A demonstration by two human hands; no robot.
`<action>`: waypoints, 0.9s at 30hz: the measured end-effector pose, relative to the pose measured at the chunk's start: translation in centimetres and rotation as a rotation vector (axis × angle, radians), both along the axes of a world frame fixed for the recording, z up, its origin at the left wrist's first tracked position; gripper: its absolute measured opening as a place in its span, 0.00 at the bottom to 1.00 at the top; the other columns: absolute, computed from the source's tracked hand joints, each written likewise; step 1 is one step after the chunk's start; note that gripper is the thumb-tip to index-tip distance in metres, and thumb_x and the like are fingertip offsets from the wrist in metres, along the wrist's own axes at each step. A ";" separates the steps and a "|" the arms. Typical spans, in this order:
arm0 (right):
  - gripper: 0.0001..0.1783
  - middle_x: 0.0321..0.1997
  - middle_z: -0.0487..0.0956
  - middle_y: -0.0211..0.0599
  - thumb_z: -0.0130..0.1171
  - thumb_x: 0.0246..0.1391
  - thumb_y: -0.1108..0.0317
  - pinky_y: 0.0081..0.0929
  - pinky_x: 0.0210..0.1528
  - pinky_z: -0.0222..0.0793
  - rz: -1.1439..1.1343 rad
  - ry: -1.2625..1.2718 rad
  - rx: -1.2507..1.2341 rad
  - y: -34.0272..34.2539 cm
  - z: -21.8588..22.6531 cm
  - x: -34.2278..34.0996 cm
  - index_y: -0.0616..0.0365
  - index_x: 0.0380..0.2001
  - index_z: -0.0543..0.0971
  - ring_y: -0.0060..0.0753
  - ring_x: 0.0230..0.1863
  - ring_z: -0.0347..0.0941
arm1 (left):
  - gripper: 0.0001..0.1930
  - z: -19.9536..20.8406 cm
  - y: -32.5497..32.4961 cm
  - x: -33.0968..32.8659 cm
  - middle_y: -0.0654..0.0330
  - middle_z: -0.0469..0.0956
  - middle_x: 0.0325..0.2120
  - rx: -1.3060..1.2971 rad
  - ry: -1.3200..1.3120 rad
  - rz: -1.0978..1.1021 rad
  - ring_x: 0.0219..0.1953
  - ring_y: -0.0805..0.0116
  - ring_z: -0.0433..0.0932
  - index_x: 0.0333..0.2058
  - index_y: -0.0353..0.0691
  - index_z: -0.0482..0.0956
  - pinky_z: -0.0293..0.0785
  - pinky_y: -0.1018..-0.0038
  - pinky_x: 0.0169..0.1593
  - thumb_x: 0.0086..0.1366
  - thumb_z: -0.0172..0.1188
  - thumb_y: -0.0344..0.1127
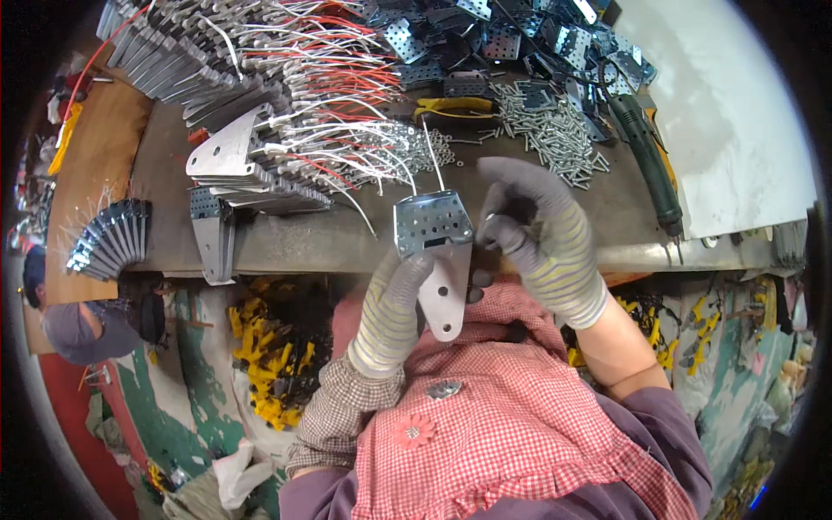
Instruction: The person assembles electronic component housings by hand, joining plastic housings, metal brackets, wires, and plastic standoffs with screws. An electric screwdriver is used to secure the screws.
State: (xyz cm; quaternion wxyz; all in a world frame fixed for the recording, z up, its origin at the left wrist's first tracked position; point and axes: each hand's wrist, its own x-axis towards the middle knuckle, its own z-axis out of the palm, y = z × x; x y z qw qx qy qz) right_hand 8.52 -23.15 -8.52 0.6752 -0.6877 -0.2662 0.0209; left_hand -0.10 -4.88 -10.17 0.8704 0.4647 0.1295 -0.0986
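In my gloved left hand (390, 308) is a flat grey metal plate (444, 295) with a tapered, holed lower end, gripped between thumb and fingers at the table's front edge. A shiny perforated metal cover (432, 220) sits at its upper end, and two white wires rise from there. My gloved right hand (546, 243) is just to the right of the cover, apart from it. Its thumb and fingertips are bent together around something too small to make out. Beyond the right hand lies a heap of silver screws (555, 130).
Stacked grey plates (230, 147) with white and red wires fill the back left. Yellow-handled pliers (455, 106), loose perforated covers (503, 43) and a dark power screwdriver (646, 165) lie behind and right. Fanned plates (113, 238) stand left, near another person's cap (87, 334).
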 end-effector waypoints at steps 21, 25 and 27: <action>0.38 0.68 0.73 0.62 0.75 0.42 0.62 0.48 0.63 0.72 -0.039 -0.640 -0.447 -0.8 1.6 0.7 0.46 0.63 0.81 0.63 0.68 0.70 | 0.44 0.9 -2.0 2.0 0.56 0.71 0.63 -0.200 -0.168 -0.129 0.64 0.61 0.75 0.76 0.41 0.52 0.78 0.68 0.61 0.69 0.58 0.56; 0.39 0.76 0.60 0.74 0.72 0.49 0.66 0.52 0.76 0.59 -0.085 -0.376 -0.398 -1.3 0.5 0.0 0.43 0.68 0.77 0.76 0.77 0.56 | 0.38 0.3 -3.3 4.6 0.52 0.73 0.59 0.203 -0.170 -0.090 0.57 0.61 0.79 0.75 0.34 0.52 0.80 0.68 0.57 0.73 0.54 0.42; 0.41 0.77 0.62 0.65 0.66 0.54 0.71 0.45 0.77 0.58 -0.125 -0.301 -0.231 -3.0 -3.0 1.5 0.51 0.72 0.70 0.64 0.77 0.60 | 0.32 1.6 -3.8 7.3 0.47 0.80 0.47 0.794 -0.573 -0.129 0.42 0.50 0.84 0.69 0.30 0.61 0.81 0.61 0.49 0.73 0.57 0.41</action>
